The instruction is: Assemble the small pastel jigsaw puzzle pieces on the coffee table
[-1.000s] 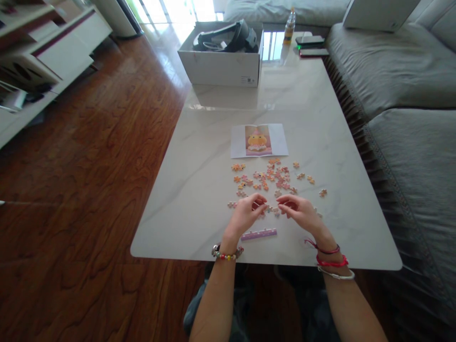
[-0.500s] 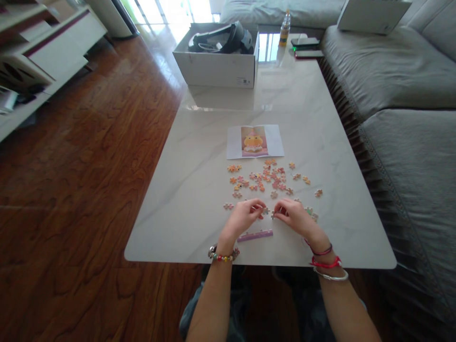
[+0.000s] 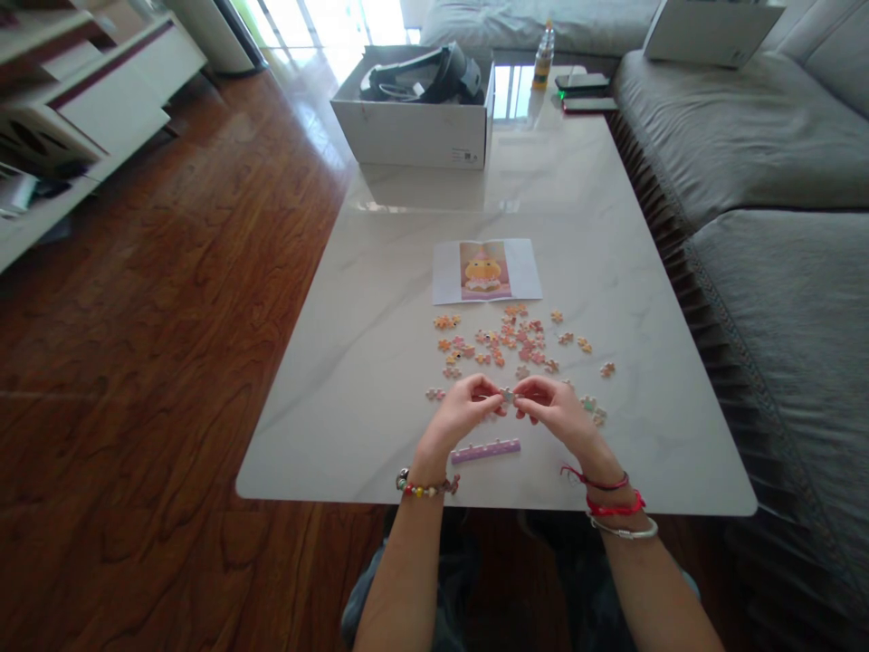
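Observation:
Over the near part of the table, my left hand (image 3: 472,403) pinches a small pale jigsaw piece (image 3: 506,395) between thumb and fingers. My right hand (image 3: 549,404) is closed at the other side, its fingertips meeting that piece; a second piece in them is mostly hidden. Just below the hands lies a joined purple strip of jigsaw pieces (image 3: 486,451) with light dots. Loose orange and pink jigsaw pieces (image 3: 522,340) are scattered beyond my fingers. Several greenish-white pieces (image 3: 592,407) rest right of my right hand. Past the pile lies a paper with a yellow cartoon figure (image 3: 484,272).
A white box (image 3: 417,134) holding a dark headset (image 3: 434,77) stands at the far end of the white marble-look table (image 3: 326,362). Behind it are a bottle (image 3: 544,59) and two phones (image 3: 585,94). A grey sofa (image 3: 780,299) runs along the right side.
My right hand has moved left and slightly up, bringing its fingertips against the piece in my left hand. The gap between the hands has closed.

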Tool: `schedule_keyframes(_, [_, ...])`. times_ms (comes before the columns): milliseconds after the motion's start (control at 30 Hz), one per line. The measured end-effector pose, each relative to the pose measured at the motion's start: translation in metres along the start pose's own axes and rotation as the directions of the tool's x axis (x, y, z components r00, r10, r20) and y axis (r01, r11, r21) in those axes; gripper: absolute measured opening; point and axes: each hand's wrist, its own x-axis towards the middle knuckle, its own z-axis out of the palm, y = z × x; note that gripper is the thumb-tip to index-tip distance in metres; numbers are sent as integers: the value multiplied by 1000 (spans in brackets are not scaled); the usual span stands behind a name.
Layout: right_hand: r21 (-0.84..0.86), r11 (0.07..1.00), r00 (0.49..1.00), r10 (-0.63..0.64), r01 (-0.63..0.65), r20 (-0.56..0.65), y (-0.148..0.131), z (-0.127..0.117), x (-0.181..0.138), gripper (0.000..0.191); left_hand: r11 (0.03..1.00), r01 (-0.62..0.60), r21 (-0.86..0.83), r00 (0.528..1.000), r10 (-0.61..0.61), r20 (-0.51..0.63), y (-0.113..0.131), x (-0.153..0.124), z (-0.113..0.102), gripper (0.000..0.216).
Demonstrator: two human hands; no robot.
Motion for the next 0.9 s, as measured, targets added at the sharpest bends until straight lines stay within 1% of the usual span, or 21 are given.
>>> schedule_keyframes(67, [6, 1000, 1000, 11, -11, 19, 0, 4, 0, 18, 998, 27, -57, 1000, -28, -1, 1, 0, 0, 15])
schedule_keyframes(167, [16, 999, 999, 36, -36, 6, -1, 6, -1, 18, 994, 37, -104, 999, -37, -3, 3, -2, -1, 17])
schedule_keyframes(267, [33, 998, 998, 61, -61, -4, -3, 6, -2, 20, 995, 25, -100, 1000, -23, 22, 4, -3, -2, 19])
schedule_keyframes(367, [39, 997, 998, 70, -69, -10, -2, 6, -2, 20, 997, 15, -79, 999, -11, 48, 4, -4, -2, 17])
schedule_keyframes(533, [23, 997, 997, 79, -79, -6, -1, 7, -1, 20, 998, -15, -57, 999, 18, 43, 0, -2, -2, 19])
schedule_keyframes(733, [35, 995, 996, 89, -89, 12, 0, 11, -2, 20, 994, -87, -59, 996, 88, 17, -2, -1, -2, 19])
schedule_keyframes(833, [55, 995, 996, 79, -81, 51, 2, 11, -2, 21, 991, -104, -80, 993, 107, 41, 0, -3, -2, 20])
schedule_keyframes(900, [47, 997, 995, 49, -53, 83, 2, 11, -2, 23, 987, -117, -111, 990, 124, 63, -1, -4, -2, 21])
